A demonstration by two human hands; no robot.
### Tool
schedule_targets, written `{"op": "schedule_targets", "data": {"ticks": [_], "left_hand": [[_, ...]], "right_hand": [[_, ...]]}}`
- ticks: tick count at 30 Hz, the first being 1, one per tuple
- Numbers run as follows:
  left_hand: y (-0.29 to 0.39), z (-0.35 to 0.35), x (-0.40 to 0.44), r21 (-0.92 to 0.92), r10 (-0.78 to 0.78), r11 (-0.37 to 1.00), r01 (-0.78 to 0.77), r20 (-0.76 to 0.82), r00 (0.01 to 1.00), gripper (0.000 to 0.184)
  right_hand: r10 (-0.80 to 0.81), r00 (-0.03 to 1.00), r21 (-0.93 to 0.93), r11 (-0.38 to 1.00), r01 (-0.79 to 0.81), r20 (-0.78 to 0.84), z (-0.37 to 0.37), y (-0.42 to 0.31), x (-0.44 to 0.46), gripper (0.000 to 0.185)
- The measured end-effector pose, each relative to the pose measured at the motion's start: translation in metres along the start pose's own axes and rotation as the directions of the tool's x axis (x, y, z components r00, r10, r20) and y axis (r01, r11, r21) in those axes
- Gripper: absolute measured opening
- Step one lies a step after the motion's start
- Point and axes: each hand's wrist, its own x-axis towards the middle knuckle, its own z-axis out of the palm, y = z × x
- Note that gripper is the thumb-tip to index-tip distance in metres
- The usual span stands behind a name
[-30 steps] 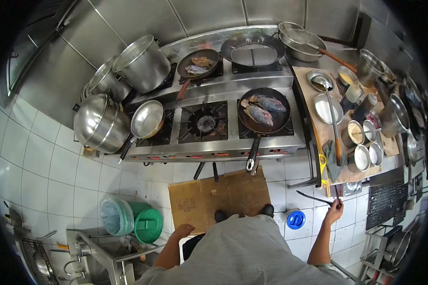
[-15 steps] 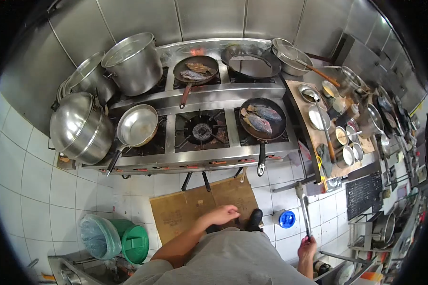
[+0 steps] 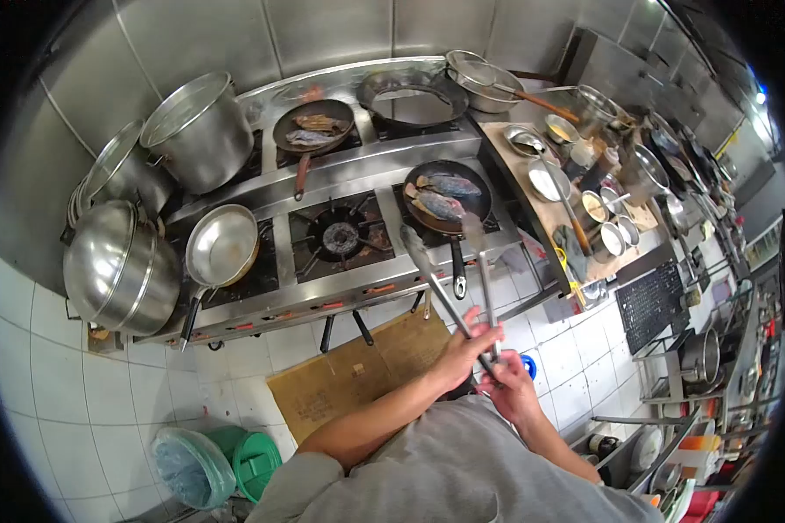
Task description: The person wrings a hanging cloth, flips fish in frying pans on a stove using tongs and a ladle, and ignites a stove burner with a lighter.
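A pair of metal tongs (image 3: 446, 295) is held in front of my body, its two arms spread apart and pointing toward the stove. My left hand (image 3: 464, 356) is closed around the arms partway along. My right hand (image 3: 508, 390) grips the dark hinge end, just below the left. Past the tips, two whole fish (image 3: 440, 205) lie side by side in a black frying pan (image 3: 472, 225) on the front right burner. The pan's black handle (image 3: 459, 270) points toward me, close to the tongs.
Left of the fish pan are a bare burner (image 3: 340, 238) and a steel frying pan (image 3: 221, 247). Behind, a pan (image 3: 344, 118) holds more fish beside a dark wok (image 3: 401, 80). Large pots (image 3: 202, 139) stand left. A side counter (image 3: 556, 212) carries bowls and ladles. Green bin (image 3: 256, 466) on the floor.
The tongs have swung from my right side to the front, their arms now spread. My left hand has come across and taken hold of them too. The view has turned slightly right.
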Motion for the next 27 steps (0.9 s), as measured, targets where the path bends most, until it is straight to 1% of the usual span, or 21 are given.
{"op": "schedule_targets", "data": {"ticks": [2,3,4,5,6,7,9,10,11,13,14,16,17,18,19,20,21,22,23,25,27], "left_hand": [[0.005,-0.010,0.006,0.170,0.068,0.984,-0.061,-0.038,0.997,0.062],[0.013,-0.009,0.006,0.215,0.094,0.973,-0.086,-0.029,0.995,0.048],[0.016,-0.011,0.009,0.337,0.115,0.937,-0.094,-0.043,0.992,0.044],[0.015,-0.011,0.013,0.452,0.139,0.887,-0.099,-0.056,0.989,0.039],[0.004,-0.018,0.023,0.546,0.231,0.821,-0.168,-0.048,0.972,0.034],[0.013,-0.011,0.028,0.582,0.237,0.798,-0.155,-0.068,0.969,0.032],[0.018,-0.012,0.053,0.617,0.225,0.776,-0.128,-0.081,0.971,0.029],[0.018,-0.012,0.069,0.661,0.238,0.742,-0.112,-0.104,0.966,0.027],[0.019,-0.010,0.081,0.633,0.178,0.773,-0.046,-0.147,0.973,0.028],[0.013,-0.003,0.110,0.673,0.281,0.731,-0.115,-0.143,0.949,0.033],[0.012,-0.001,0.121,0.731,0.282,0.675,-0.104,-0.125,0.951,0.039],[0.023,0.018,0.129,0.825,0.277,0.559,-0.082,-0.092,0.957,0.051],[0.019,0.019,0.128,0.789,0.292,0.610,-0.078,-0.132,0.947,0.059],[0.012,0.017,0.121,0.748,0.305,0.659,-0.074,-0.176,0.936,0.067],[0.007,0.013,0.112,0.706,0.318,0.705,-0.074,-0.221,0.922,0.076],[0.006,-0.004,0.098,0.676,0.218,0.737,0.002,-0.241,0.946,0.085],[0.002,-0.017,0.080,0.629,0.229,0.777,0.030,-0.327,0.917,0.081],[-0.004,-0.029,0.059,0.579,0.232,0.813,0.054,-0.408,0.883,0.078],[-0.015,-0.047,0.035,0.551,0.223,0.824,0.136,-0.535,0.815,0.075],[-0.042,-0.089,-0.018,0.478,0.190,0.828,0.293,-0.731,0.655,0.071],[-0.085,-0.138,-0.082,0.389,0.131,0.807,0.445,-0.852,0.507,0.070]], "right_hand": [[0.105,0.986,-0.158,0.984,-0.084,0.128,0.010,-0.012,0.016,0.027],[0.172,0.967,-0.348,0.933,-0.098,0.189,0.004,-0.017,0.029,0.047],[0.095,0.956,-0.558,0.826,0.081,0.279,0.010,-0.025,0.041,0.062],[0.050,0.923,-0.714,0.650,0.260,0.381,0.018,-0.033,0.056,0.078],[0.117,0.921,-0.774,0.587,0.238,0.372,0.018,-0.042,0.071,0.089],[0.185,0.915,-0.827,0.517,0.219,0.358,0.014,-0.048,0.086,0.100],[0.161,0.900,-0.767,0.596,0.238,0.405,0.000,-0.055,0.116,0.095],[0.184,0.891,-0.783,0.571,0.247,0.415,0.001,-0.068,0.127,0.090],[0.207,0.881,-0.797,0.547,0.256,0.425,0.004,-0.082,0.138,0.086],[0.107,0.899,-0.789,0.531,0.310,0.425,0.004,-0.098,0.154,0.075],[0.054,0.905,-0.787,0.517,0.337,0.423,0.000,-0.107,0.163,0.070],[0.060,0.905,-0.819,0.453,0.351,0.421,-0.015,-0.127,0.191,0.061],[0.068,0.905,-0.835,0.419,0.357,0.421,-0.025,-0.134,0.206,0.057],[0.045,0.929,-0.820,0.488,0.300,0.367,-0.040,-0.137,0.223,0.054],[-0.090,0.949,-0.887,0.337,0.314,0.301,-0.036,-0.158,0.228,0.063],[-0.036,0.972,-0.926,0.300,0.231,0.231,-0.041,-0.182,0.242,0.077],[-0.051,0.939,-0.862,0.381,0.334,0.341,-0.059,-0.199,0.265,0.075],[-0.141,0.923,-0.895,0.230,0.382,0.358,-0.072,-0.217,0.279,0.075],[-0.229,0.900,-0.916,0.070,0.396,0.372,-0.085,-0.235,0.293,0.074],[-0.224,0.946,-0.972,-0.042,0.231,0.235,-0.098,-0.265,0.307,0.065],[-0.228,0.932,-0.936,-0.280,0.213,0.280,-0.074,-0.291,0.295,0.057]]}}
